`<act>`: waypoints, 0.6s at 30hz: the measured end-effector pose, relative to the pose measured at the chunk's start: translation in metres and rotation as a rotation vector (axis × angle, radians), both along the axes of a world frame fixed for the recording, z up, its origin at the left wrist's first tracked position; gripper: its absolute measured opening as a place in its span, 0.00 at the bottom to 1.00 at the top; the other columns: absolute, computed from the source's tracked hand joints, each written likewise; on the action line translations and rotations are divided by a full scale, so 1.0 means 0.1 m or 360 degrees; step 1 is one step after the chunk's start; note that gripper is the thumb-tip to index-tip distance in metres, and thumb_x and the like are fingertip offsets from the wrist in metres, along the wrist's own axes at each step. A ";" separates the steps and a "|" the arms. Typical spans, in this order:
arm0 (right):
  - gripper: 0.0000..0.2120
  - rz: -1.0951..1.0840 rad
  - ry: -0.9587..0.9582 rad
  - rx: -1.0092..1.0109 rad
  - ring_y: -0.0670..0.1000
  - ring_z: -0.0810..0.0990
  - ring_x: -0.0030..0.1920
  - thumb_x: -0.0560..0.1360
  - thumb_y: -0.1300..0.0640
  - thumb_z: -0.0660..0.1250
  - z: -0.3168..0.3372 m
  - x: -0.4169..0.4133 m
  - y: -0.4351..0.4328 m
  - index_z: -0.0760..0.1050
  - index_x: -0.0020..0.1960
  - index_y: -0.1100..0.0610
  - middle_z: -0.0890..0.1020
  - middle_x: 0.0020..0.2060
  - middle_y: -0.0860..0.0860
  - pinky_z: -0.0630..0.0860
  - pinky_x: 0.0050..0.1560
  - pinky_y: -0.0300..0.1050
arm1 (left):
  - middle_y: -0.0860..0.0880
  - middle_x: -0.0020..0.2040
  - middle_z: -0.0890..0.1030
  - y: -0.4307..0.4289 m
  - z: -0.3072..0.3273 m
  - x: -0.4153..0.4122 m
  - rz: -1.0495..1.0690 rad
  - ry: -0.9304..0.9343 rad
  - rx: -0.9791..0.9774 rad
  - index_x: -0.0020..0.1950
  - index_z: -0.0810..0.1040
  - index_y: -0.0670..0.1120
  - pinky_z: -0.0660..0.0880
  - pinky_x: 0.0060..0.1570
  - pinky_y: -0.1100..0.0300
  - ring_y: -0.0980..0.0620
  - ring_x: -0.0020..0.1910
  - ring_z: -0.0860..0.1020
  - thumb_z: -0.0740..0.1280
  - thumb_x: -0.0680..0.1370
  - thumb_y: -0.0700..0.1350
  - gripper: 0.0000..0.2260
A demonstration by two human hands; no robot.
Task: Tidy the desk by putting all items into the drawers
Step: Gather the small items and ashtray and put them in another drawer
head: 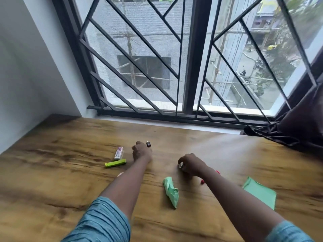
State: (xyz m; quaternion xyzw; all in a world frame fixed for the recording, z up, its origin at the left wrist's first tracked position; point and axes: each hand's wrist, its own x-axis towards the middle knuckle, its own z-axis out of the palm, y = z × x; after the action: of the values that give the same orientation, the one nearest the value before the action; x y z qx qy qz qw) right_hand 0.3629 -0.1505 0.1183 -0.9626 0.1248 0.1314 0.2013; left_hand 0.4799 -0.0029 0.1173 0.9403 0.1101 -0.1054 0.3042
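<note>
Left arm (125, 186): stretched forward, forearm bare.
Left hand (140, 151): back up, fingers curled under; hold unclear.
Right arm (236, 194): angled inward, forearm bare.
Right hand (191, 164): fingers curled, pinching a pale item (180, 165).
Sleeves (104, 222): 2, teal, ending near the elbows.

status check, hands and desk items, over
Left hand at small black plug, grip unclear. Right hand pinches small white item. Crumpled green paper, green pack on desk; no drawer in view.
</note>
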 end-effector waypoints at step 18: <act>0.16 -0.0380 -0.0604 0.0083 0.62 0.77 0.56 0.75 0.64 0.61 0.20 -1.55 0.82 0.77 0.62 0.58 0.76 0.57 0.60 0.74 0.53 0.48 | 0.40 0.63 0.76 0.84 0.16 -2.11 -0.0011 -0.0157 -0.0090 0.64 0.73 0.40 0.73 0.59 0.55 0.43 0.62 0.76 0.71 0.74 0.49 0.22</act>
State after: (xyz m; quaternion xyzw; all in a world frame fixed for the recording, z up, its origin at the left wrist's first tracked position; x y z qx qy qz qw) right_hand 0.2078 -0.0681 0.1379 -0.9429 0.1944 -0.0738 0.2602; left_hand 0.2694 0.0811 0.1333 0.9358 0.0886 -0.0633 0.3354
